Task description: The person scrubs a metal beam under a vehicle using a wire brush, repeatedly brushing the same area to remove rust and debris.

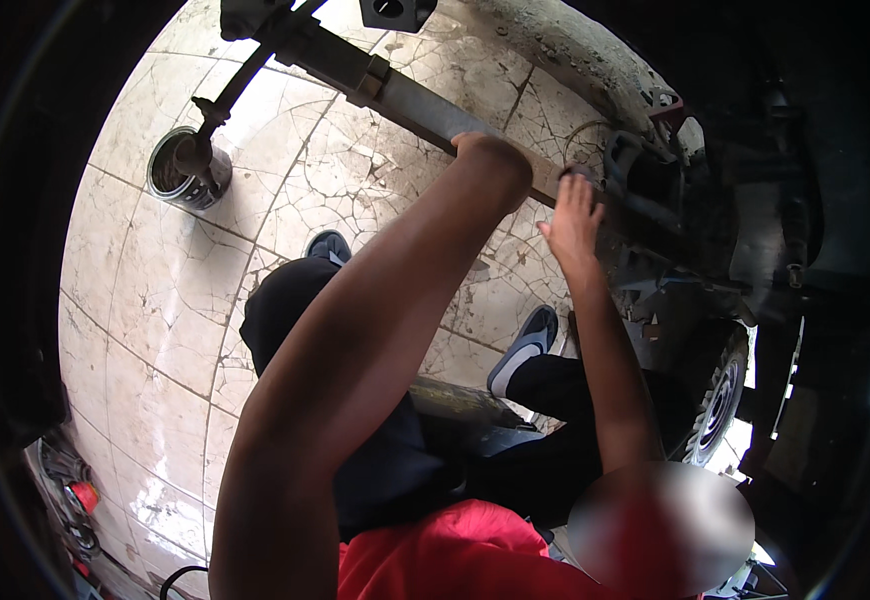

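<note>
A long square metal bar [430, 112] runs slantwise from the upper left to the dark machinery at the right. My left hand [495, 168] is bent over the middle of this bar and grips it; most of its fingers are hidden behind the wrist and knuckles. Farther right along the bar is my right hand [575, 222], fingers stretched out and thumb apart. Its fingertips reach a small dark round part [577, 172] beside the bar, and whether they touch it I cannot tell. A metal bracket [373, 76] sits around the bar left of my left hand.
An open tin can [191, 185] stands on the cracked tile floor [170, 260] at the left, below a dark metal rod [240, 80]. My feet in dark slip-on shoes [535, 335] are under the bar. A treaded wheel [723, 395] is at the right, near dark machinery [655, 225].
</note>
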The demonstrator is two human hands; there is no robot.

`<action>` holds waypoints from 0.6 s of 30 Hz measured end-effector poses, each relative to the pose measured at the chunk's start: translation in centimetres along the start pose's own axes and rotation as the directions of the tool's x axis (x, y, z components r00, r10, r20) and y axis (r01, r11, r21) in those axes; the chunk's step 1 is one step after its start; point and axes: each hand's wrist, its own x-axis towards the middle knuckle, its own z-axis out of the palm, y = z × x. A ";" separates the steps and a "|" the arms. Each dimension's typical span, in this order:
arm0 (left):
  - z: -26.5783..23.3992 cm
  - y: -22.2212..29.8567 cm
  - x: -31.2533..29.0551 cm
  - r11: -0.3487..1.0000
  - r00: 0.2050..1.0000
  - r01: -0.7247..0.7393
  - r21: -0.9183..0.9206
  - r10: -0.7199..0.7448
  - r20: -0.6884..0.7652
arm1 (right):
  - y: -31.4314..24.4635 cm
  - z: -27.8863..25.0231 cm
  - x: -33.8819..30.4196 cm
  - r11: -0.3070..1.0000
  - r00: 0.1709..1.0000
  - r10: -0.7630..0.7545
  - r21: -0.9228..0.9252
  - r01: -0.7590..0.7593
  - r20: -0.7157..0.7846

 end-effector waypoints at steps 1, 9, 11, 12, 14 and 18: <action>-0.1 -0.1 -0.3 1.000 1.000 0.003 0.000 -0.003 -0.001 | 0.2 0.0 0.2 0.996 0.996 -0.091 0.018 0.092 -0.023; 0.2 -0.7 -0.4 0.999 1.000 0.015 -0.031 -0.014 0.028 | -0.4 -0.2 -0.1 0.927 0.921 -0.355 0.067 0.369 -0.163; 0.1 0.4 0.3 0.999 0.999 -0.035 -0.036 0.034 -0.036 | 4.5 1.8 0.7 0.956 0.977 -0.134 0.239 0.172 -0.169; 0.6 0.1 0.2 0.999 1.000 0.011 -0.043 -0.012 -0.023 | 2.1 1.3 0.4 0.978 0.993 0.120 0.171 -0.122 0.018; 0.7 0.7 0.5 1.000 1.000 -0.008 -0.025 0.009 0.028 | 1.0 0.7 0.1 1.000 0.998 -0.013 -0.019 0.014 0.068; 0.1 1.7 0.0 0.997 0.995 -0.068 0.036 0.065 0.074 | 2.7 -0.4 0.7 0.995 0.997 -0.070 0.071 0.067 0.043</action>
